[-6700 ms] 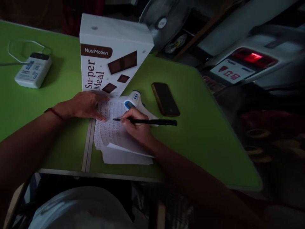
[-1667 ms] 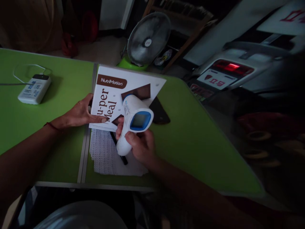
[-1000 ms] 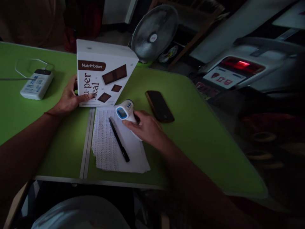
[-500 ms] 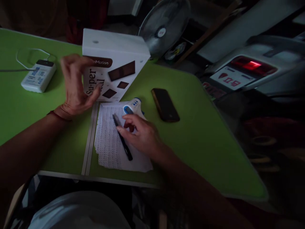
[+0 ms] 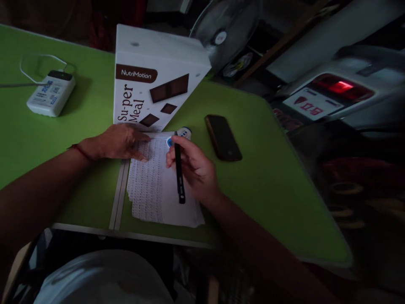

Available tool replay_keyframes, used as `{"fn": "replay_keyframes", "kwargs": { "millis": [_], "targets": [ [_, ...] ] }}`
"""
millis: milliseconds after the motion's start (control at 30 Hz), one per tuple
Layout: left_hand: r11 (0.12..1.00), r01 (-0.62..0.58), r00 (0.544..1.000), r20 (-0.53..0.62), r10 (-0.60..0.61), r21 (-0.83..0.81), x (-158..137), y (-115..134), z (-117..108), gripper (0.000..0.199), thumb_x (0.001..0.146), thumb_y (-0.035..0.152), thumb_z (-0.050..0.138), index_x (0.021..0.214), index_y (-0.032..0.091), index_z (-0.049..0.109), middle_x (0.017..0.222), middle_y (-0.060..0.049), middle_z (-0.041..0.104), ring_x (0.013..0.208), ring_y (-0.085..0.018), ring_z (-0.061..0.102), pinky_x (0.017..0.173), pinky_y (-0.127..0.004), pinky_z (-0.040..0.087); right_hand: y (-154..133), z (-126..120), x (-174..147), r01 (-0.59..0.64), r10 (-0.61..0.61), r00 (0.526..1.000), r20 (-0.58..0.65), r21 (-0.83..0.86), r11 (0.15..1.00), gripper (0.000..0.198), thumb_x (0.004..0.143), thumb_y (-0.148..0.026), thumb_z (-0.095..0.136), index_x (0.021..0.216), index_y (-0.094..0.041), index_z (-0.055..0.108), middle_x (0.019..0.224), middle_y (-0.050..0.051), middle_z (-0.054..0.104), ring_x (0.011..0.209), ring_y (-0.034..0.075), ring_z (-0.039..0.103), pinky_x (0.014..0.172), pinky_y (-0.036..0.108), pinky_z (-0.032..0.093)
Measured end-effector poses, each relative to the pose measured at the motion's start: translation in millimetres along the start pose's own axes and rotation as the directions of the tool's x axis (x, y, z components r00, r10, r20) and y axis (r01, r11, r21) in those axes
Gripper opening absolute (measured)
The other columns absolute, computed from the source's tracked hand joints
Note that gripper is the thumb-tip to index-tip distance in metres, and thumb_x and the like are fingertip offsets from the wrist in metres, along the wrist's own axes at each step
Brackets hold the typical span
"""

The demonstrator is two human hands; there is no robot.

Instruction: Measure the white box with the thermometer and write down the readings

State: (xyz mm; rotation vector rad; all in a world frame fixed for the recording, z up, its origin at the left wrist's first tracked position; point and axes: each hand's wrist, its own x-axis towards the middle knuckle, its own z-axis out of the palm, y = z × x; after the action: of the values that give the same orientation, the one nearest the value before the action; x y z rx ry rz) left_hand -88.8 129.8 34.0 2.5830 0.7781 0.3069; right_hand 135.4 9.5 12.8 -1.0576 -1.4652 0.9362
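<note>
A black pen (image 5: 179,177) is held between the thumb and fingers of my right hand (image 5: 198,169), raised over the paper. My left hand (image 5: 122,142) lies with fingers stretched across the upper left corner of the sheets of paper (image 5: 150,194), whose left part is covered in rows of handwriting. Just behind the paper stands a white NutriMotion box (image 5: 161,55) with brown shapes on it. A white and blue thermometer-like device (image 5: 185,132) lies by the paper's top edge, partly hidden by my right hand.
To the right of the paper lies a dark phone (image 5: 223,137). A white power bank-like block (image 5: 52,93) with a cable sits at the left of the green table (image 5: 268,202). Beyond the table are a fan (image 5: 221,36) and a scooter's rear with a red light (image 5: 341,86).
My right hand has picked the pen up off the paper. My left hand has come down from in front of the box onto the paper's upper left corner.
</note>
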Motion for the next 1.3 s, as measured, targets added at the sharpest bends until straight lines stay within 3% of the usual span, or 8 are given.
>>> {"fn": "replay_keyframes", "kwargs": {
  "millis": [100, 200, 333, 567, 800, 1000, 1167, 1300],
  "targets": [
    [0.997, 0.035, 0.998, 0.055, -0.038, 0.064, -1, 9, -4, 0.062, 0.080, 0.054, 0.081, 0.131, 0.020, 0.071, 0.112, -0.009, 0.076, 0.104, -0.030, 0.070, 0.089, -0.036, 0.052, 8, 8, 0, 0.031, -0.024, 0.999, -0.047, 0.155, 0.987, 0.030, 0.086, -0.042, 0.077, 0.107, -0.028, 0.062, 0.079, -0.003, 0.060, 0.072, 0.015, 0.059, 0.067, 0.031, 0.051],
    [0.993, 0.044, 0.996, 0.069, -0.052, 0.106, -1, 15, -7, 0.062, 0.080, 0.054, 0.081, 0.131, 0.021, 0.071, 0.114, -0.009, 0.076, 0.104, -0.029, 0.070, 0.087, -0.034, 0.052, 13, 13, 1, -0.027, 0.040, 0.996, -0.085, 0.144, 0.989, 0.024, 0.095, -0.047, 0.063, 0.091, -0.024, 0.066, 0.066, -0.003, 0.053, 0.061, 0.012, 0.053, 0.059, 0.029, 0.045],
    [0.995, 0.049, 0.995, 0.088, -0.056, 0.082, 0, 13, -7, 0.063, 0.079, 0.054, 0.081, 0.130, 0.019, 0.071, 0.107, -0.008, 0.076, 0.099, -0.028, 0.070, 0.083, -0.033, 0.050, 13, 13, 4, -0.089, 0.098, 0.985, -0.141, 0.066, 0.994, 0.023, 0.091, -0.039, 0.056, 0.096, -0.022, 0.070, 0.061, -0.004, 0.055, 0.053, 0.011, 0.049, 0.050, 0.027, 0.040],
    [0.998, 0.015, 0.994, 0.107, -0.008, -0.066, 0, -8, -6, 0.065, 0.080, 0.058, 0.077, 0.135, 0.024, 0.068, 0.114, -0.004, 0.074, 0.097, -0.021, 0.068, 0.084, -0.029, 0.048, 9, 11, 5, -0.081, 0.076, 0.988, -0.138, -0.037, 0.996, 0.006, 0.077, -0.027, 0.062, 0.082, -0.023, 0.061, 0.055, -0.007, 0.055, 0.047, 0.009, 0.046, 0.047, 0.024, 0.039],
    [0.998, 0.012, 0.996, 0.087, -0.006, -0.070, 0, -8, -5, 0.051, 0.086, 0.045, 0.070, 0.132, 0.022, 0.070, 0.117, -0.005, 0.073, 0.097, -0.020, 0.068, 0.087, -0.031, 0.048, 7, 10, 5, -0.023, -0.002, 0.994, -0.106, -0.235, 0.972, 0.006, 0.079, -0.026, 0.064, 0.080, -0.022, 0.068, 0.063, -0.003, 0.061, 0.053, 0.011, 0.051, 0.051, 0.025, 0.045],
    [0.998, 0.064, 0.993, 0.099, -0.062, -0.012, -1, 1, -7, 0.056, 0.084, 0.048, 0.072, 0.132, 0.020, 0.070, 0.092, -0.004, 0.075, 0.084, -0.020, 0.067, 0.077, -0.029, 0.047, 11, 11, 4, 0.046, -0.081, 0.991, -0.107, -0.298, 0.954, 0.006, 0.082, -0.024, 0.063, 0.081, -0.021, 0.069, 0.066, -0.002, 0.066, 0.055, 0.011, 0.056, 0.052, 0.025, 0.048],
    [0.998, 0.064, 0.993, 0.103, -0.065, 0.006, 0, 4, -8, 0.061, 0.081, 0.052, 0.077, 0.132, 0.019, 0.070, 0.108, -0.006, 0.076, 0.097, -0.023, 0.068, 0.081, -0.029, 0.047, 13, 10, 4, 0.073, -0.108, 0.991, -0.074, -0.368, 0.927, 0.008, 0.085, -0.024, 0.062, 0.084, -0.022, 0.070, 0.070, -0.001, 0.068, 0.057, 0.012, 0.057, 0.051, 0.025, 0.048],
    [0.998, 0.069, 0.991, 0.114, -0.068, -0.003, 1, 4, -8, 0.060, 0.081, 0.052, 0.077, 0.132, 0.021, 0.070, 0.110, -0.006, 0.076, 0.094, -0.021, 0.067, 0.080, -0.028, 0.046, 11, 12, 4, 0.058, -0.092, 0.993, -0.069, -0.391, 0.919, 0.010, 0.084, -0.027, 0.062, 0.082, -0.022, 0.071, 0.070, 0.000, 0.068, 0.057, 0.012, 0.057, 0.052, 0.026, 0.048]
  ]
}}
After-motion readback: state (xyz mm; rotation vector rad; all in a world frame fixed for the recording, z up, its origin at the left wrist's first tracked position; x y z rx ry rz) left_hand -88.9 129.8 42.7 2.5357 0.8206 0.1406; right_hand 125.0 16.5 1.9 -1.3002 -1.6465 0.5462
